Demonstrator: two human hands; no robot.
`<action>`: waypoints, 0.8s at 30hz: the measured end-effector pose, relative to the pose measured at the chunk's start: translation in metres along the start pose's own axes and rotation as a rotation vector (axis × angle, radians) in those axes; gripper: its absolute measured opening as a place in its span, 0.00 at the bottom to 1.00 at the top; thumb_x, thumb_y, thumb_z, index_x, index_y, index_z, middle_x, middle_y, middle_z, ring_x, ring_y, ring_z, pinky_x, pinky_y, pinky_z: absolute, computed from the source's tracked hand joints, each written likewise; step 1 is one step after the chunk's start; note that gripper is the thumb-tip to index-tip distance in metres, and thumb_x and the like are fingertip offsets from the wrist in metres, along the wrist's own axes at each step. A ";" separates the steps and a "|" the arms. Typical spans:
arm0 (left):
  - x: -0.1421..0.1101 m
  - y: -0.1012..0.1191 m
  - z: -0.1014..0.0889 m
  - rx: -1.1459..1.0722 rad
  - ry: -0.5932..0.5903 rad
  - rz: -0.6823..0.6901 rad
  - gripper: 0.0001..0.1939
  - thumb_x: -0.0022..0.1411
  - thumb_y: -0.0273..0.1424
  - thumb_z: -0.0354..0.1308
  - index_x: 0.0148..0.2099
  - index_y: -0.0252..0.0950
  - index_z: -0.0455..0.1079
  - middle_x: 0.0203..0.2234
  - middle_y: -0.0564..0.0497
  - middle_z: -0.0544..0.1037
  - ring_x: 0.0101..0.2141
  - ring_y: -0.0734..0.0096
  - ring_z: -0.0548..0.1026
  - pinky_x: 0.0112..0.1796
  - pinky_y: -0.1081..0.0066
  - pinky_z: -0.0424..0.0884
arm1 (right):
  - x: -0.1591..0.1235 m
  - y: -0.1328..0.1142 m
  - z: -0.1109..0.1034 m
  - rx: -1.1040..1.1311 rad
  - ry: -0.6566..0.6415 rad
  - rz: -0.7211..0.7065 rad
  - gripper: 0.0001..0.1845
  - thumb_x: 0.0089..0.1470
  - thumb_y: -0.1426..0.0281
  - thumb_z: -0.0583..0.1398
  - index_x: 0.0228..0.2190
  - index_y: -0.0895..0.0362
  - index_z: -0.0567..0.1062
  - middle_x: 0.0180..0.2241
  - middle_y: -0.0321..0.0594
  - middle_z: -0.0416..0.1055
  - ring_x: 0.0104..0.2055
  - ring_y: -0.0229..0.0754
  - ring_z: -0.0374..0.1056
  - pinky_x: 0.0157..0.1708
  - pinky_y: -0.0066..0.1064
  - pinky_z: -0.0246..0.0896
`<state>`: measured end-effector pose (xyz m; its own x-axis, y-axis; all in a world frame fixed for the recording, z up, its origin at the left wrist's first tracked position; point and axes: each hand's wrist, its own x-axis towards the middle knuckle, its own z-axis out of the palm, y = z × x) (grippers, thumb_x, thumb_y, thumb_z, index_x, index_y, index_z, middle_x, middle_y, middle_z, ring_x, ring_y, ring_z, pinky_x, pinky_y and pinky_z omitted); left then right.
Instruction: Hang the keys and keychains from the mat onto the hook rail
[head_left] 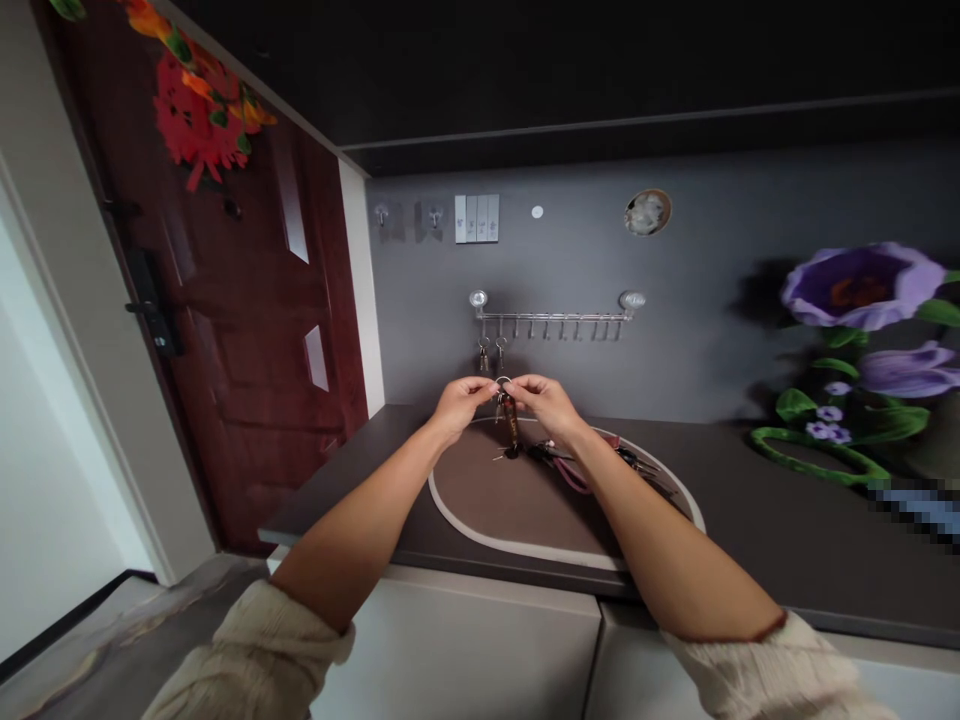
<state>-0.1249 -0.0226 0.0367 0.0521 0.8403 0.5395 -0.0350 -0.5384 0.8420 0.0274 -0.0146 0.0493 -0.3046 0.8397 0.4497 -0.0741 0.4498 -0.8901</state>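
My left hand [459, 405] and my right hand [546, 402] meet in front of the wall, both pinching a metal key ring [503, 381] from its two sides. Below the ring dangle a few keys and a dark fob [513, 425] with yellowish lettering. Just above my fingers is a clear hook rail [555, 318]. Two bunches of keys [484, 355] hang from its leftmost hooks. Under my right forearm, more keys and a pinkish strap [571, 476] lie on a brown mat [487, 500] with a pale rim, partly hidden by the arm.
The mat rests on a dark counter [810, 560] over pale cabinet doors [465, 640]. Purple artificial flowers [862, 290] stand at the right. A dark red door [285, 400] is on the left. Switches [477, 219] sit on the grey wall, and a dark shelf [600, 80] overhangs it.
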 end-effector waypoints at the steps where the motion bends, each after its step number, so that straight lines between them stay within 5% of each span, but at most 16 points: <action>1: 0.000 0.000 0.000 -0.006 0.010 -0.001 0.14 0.44 0.38 0.59 0.31 0.32 0.70 0.24 0.52 0.72 0.25 0.78 0.65 0.31 0.74 0.60 | 0.000 0.000 0.001 0.016 -0.003 0.003 0.16 0.35 0.61 0.62 0.25 0.60 0.71 0.25 0.37 0.69 0.27 0.33 0.64 0.32 0.29 0.59; 5: 0.001 -0.002 -0.001 -0.012 0.074 0.008 0.14 0.44 0.38 0.58 0.31 0.33 0.70 0.24 0.53 0.72 0.24 0.79 0.64 0.29 0.75 0.60 | 0.009 -0.002 0.002 0.059 0.018 0.020 0.15 0.33 0.62 0.63 0.24 0.60 0.71 0.22 0.35 0.68 0.25 0.32 0.63 0.31 0.30 0.60; 10: 0.005 -0.010 -0.007 -0.016 0.185 -0.036 0.14 0.44 0.38 0.59 0.30 0.32 0.69 0.23 0.52 0.71 0.24 0.79 0.64 0.26 0.76 0.59 | 0.038 -0.012 -0.005 0.018 0.193 -0.010 0.15 0.32 0.62 0.63 0.22 0.60 0.70 0.19 0.35 0.67 0.21 0.32 0.62 0.27 0.28 0.58; 14: 0.005 -0.013 -0.006 0.030 0.185 -0.061 0.14 0.43 0.38 0.58 0.29 0.31 0.69 0.21 0.51 0.70 0.22 0.79 0.63 0.25 0.76 0.59 | 0.063 -0.016 -0.010 0.000 0.363 -0.035 0.13 0.34 0.64 0.63 0.19 0.61 0.69 0.17 0.34 0.67 0.19 0.31 0.61 0.23 0.25 0.57; 24: 0.003 -0.017 -0.003 0.157 0.142 -0.062 0.13 0.44 0.37 0.57 0.28 0.32 0.70 0.19 0.52 0.71 0.20 0.79 0.63 0.25 0.75 0.58 | 0.093 -0.013 -0.002 0.196 0.532 0.080 0.07 0.42 0.76 0.59 0.16 0.62 0.68 0.14 0.34 0.66 0.15 0.28 0.59 0.19 0.22 0.60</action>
<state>-0.1272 -0.0106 0.0239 -0.0918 0.8667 0.4903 0.1207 -0.4790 0.8695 0.0018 0.0585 0.1025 0.1993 0.9294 0.3106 -0.2611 0.3558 -0.8973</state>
